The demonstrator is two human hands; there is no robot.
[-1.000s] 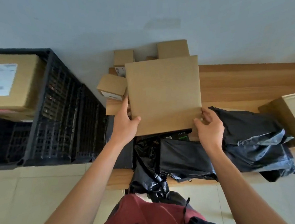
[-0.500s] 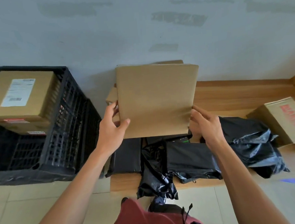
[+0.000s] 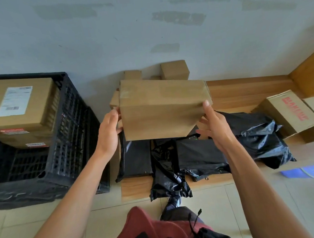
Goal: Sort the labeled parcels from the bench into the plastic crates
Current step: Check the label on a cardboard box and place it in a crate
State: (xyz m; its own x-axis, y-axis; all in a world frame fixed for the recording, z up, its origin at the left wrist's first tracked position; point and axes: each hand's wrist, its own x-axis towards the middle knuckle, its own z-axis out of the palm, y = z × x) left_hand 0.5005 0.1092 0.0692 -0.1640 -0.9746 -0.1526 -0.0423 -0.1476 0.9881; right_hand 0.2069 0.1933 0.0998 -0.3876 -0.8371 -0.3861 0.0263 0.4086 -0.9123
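You held the box [image 3: 161, 107] up between both hands, above the bench [image 3: 245, 92]. Your left hand [image 3: 109, 131] pressed its left side with nearly straight fingers; your right hand [image 3: 212, 124] had its thumb up the right edge and its fingers spread beneath. Left of your left hand stood one black crate [image 3: 71, 126], its top open, three boxes [image 3: 20, 104] stacked in its far end, and a gap of wall between crate and box. Below your hands lay several black bags [image 3: 199, 157] covering the bench front. Beyond the box, at least three small boxes [image 3: 174, 69] sat by the wall. Right of your right hand, two red-printed boxes [image 3: 292, 112] stood.
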